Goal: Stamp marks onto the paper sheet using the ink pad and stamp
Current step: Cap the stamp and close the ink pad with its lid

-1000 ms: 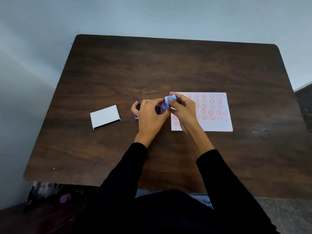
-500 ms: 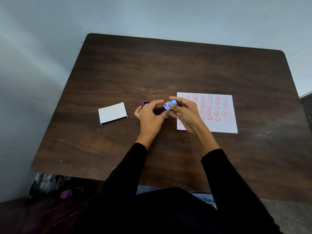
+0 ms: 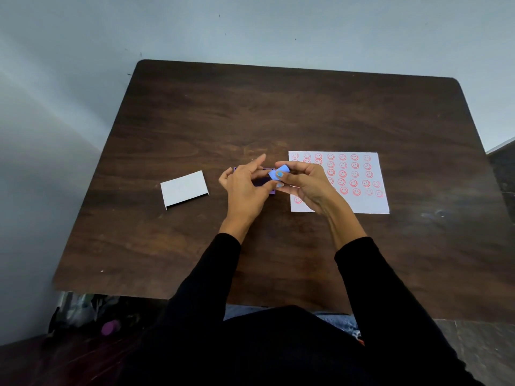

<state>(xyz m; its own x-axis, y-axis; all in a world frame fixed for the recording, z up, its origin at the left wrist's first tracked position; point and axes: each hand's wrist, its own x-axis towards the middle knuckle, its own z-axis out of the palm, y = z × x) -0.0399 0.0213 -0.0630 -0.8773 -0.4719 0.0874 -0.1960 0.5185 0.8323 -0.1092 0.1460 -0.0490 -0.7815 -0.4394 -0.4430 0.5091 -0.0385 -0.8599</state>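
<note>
A white paper sheet (image 3: 359,201) with several rows of red smiley marks lies right of centre on the dark wooden table (image 3: 278,112). My right hand (image 3: 309,188) pinches a small light-blue stamp (image 3: 278,172) above the sheet's left edge. A purple ink pad (image 3: 264,183) sits just left of the stamp, mostly hidden under my left hand (image 3: 245,190). That hand rests on the pad with its thumb at the pad's near edge and its index finger lifted.
A white lid or card (image 3: 184,188) lies on the table to the left of my hands. A grey wall stands behind the table. Dark items, one with a purple cap (image 3: 110,328), sit on the floor at the lower left.
My left fingers have spread and lifted off the stamp, which stays in my right hand. The head camera has shifted, so the table sits further right in view.
</note>
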